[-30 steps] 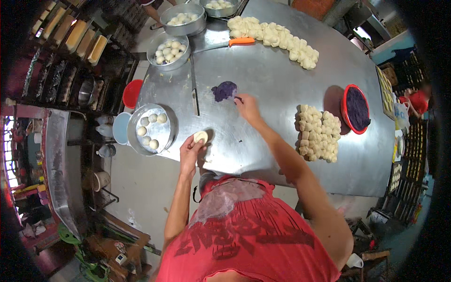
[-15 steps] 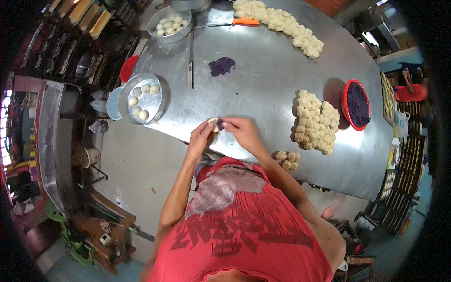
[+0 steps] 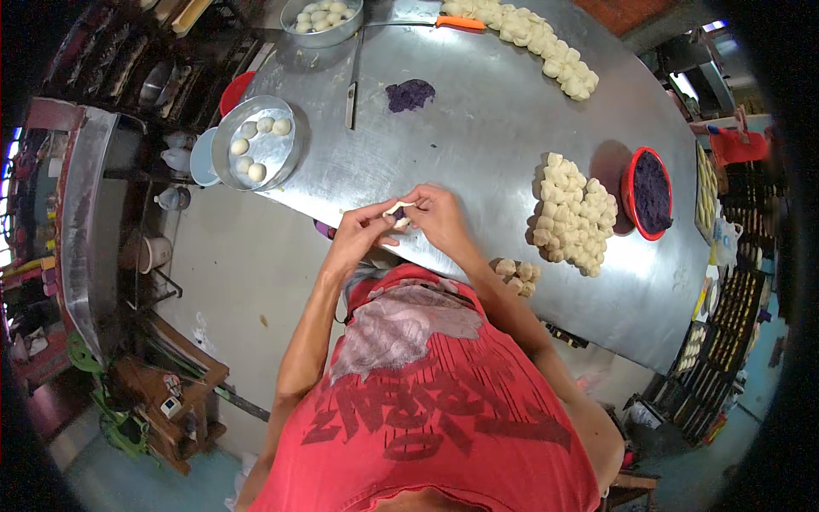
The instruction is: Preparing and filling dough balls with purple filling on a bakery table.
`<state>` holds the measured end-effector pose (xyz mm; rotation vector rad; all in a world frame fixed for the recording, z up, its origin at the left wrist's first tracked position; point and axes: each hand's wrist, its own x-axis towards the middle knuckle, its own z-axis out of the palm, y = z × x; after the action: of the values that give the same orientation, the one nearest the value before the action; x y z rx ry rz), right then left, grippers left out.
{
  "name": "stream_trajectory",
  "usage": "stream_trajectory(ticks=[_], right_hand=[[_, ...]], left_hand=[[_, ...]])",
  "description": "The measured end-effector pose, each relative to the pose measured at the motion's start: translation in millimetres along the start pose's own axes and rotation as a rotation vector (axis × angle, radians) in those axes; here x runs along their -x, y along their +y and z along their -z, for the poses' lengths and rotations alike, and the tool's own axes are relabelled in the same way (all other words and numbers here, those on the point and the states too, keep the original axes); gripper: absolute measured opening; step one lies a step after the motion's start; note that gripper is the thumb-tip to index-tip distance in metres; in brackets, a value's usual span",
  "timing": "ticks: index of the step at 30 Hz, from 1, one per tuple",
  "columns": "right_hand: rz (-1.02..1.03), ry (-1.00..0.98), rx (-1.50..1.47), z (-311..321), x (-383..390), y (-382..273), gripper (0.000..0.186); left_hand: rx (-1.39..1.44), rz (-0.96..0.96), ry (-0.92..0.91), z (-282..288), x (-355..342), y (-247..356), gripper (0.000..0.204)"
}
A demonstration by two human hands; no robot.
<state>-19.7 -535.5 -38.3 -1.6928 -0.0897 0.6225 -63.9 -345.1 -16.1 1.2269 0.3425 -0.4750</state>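
Observation:
Between my two hands, over the near edge of the metal table point(image 3: 478, 154), is a small piece of dough point(image 3: 399, 208) with purple filling in its middle. My left hand point(image 3: 363, 232) grips the dough's left side with thumb and fingers. The fingertips of my right hand point(image 3: 437, 215) pinch its right rim. Farther off lies a smear of purple paste point(image 3: 410, 96). To the left stands a round metal pan point(image 3: 290, 145) with several dough balls point(image 3: 240, 147). On the right sits a red bowl point(image 3: 631, 205) of purple filling point(image 3: 652, 192), beside a cluster of dough pieces point(image 3: 573, 215).
A smaller group of dough pieces point(image 3: 518, 276) lies near the front edge. At the back are another pan of dough balls point(image 3: 322, 36), an orange-handled knife point(image 3: 461, 23), a long metal blade point(image 3: 351, 104) and a row of dough point(image 3: 546, 47). Racks of trays point(image 3: 721, 341) stand at right.
The purple filling, held in my right fingers before, now sits inside the dough. My right hand has shifted to the dough's rim, and both hands hold it. The view has tilted slightly.

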Motion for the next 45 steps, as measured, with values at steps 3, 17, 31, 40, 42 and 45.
stream_trajectory(ticks=[3, 17, 31, 40, 42, 45], right_hand=[[0.169, 0.135, 0.136, -7.6, 3.9, -9.6, 0.017], [0.244, 0.107, 0.501, 11.1, -24.9, -38.9, 0.016], [0.135, 0.104, 0.492, 9.3, -44.6, 50.0, 0.024], [0.068, -0.079, 0.372, 45.6, -40.8, 28.2, 0.032], [0.020, 0.109, 0.325, 58.5, -17.7, 12.7, 0.029], [-0.038, 0.211, 0.843, 81.5, 39.0, 17.9, 0.026]], left_hand=[[-0.089, 0.039, 0.122, -1.2, -1.8, 4.5, 0.030], [-0.708, -0.473, 0.184, 6.9, -42.9, 11.6, 0.021], [-0.805, -0.403, -0.005, 38.3, -84.4, -52.7, 0.022], [-1.102, -0.601, 0.171, 26.2, -83.7, -46.4, 0.044], [-1.213, -0.791, 0.354, 15.3, -80.2, -46.2, 0.035], [-1.101, -0.669, 0.127, 28.4, -72.1, -50.3, 0.026]])
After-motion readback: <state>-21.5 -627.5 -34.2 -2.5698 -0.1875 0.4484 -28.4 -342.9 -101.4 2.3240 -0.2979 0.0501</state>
